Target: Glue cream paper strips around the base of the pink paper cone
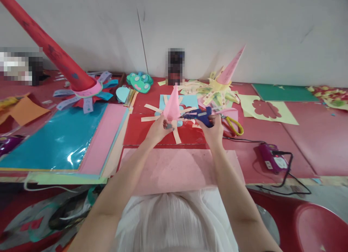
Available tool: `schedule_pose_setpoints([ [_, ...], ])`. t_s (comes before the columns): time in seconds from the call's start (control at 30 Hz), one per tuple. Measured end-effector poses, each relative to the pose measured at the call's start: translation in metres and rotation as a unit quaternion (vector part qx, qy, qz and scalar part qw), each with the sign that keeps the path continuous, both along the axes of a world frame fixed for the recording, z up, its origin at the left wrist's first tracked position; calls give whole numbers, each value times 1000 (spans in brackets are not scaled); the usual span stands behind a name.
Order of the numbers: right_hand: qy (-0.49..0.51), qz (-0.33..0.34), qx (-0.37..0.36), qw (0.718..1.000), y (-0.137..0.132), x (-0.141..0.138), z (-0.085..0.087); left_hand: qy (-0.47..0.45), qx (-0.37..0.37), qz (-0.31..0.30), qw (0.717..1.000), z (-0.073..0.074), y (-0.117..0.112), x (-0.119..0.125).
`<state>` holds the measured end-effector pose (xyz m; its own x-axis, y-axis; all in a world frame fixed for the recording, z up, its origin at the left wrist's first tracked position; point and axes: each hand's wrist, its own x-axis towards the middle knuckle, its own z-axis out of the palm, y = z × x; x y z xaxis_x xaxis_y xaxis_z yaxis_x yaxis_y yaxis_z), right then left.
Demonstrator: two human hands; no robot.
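Note:
My left hand (158,129) grips the base of a small pink paper cone (172,105) that stands point up, with pale paper strips (152,109) fanning out around its bottom. My right hand (213,130) is closed on a blue glue gun (199,115), whose nozzle points left and touches the cone's lower right side. Both hands hover over the red table (312,136), just beyond a pink paper sheet (179,168).
Yellow-handled scissors (233,125) lie right of the glue gun. A purple power adapter (272,161) with black cable sits at right. A big red cone (51,45) with petals stands far left, a finished pink cone (230,72) behind. Blue and pink sheets (62,139) lie left; a red chair (312,223) at lower right.

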<state>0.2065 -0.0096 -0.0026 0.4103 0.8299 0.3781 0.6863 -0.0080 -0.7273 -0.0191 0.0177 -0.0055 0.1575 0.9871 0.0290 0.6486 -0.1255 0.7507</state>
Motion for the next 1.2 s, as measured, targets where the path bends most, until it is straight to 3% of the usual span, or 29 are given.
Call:
schedule_pose_setpoints([
  [0.17, 96, -47, 44, 993, 8, 17, -4, -15, 52, -28, 998, 1, 0, 0],
  [0.33, 98, -110, 41, 988, 15, 33, -9, -8, 88, -40, 995, 0, 2, 0],
  [0.5, 79, -151, -22, 985, 22, 55, -20, 19, 129, 38, 991, 3, 5, -5],
  [0.63, 38, -140, -63, 987, 23, 60, -29, 28, 135, 83, 987, 6, 5, -8],
  [0.8, -90, -145, 30, 985, 12, 40, -17, 35, 128, 93, 987, 10, 4, -9],
  [0.87, -115, -89, 76, 986, 6, 22, -9, 37, 115, 100, 988, 9, 6, -10],
  [1.0, -152, 109, 82, 979, -2, -23, -6, 33, 81, 66, 994, 3, 10, -12],
  [1.1, -203, 227, 47, 951, -3, -48, -15, 34, 81, 36, 995, -5, 13, -14],
  [1.2, -264, 284, 16, 922, -4, -56, -23, 42, 88, 23, 995, -10, 14, -15],
])
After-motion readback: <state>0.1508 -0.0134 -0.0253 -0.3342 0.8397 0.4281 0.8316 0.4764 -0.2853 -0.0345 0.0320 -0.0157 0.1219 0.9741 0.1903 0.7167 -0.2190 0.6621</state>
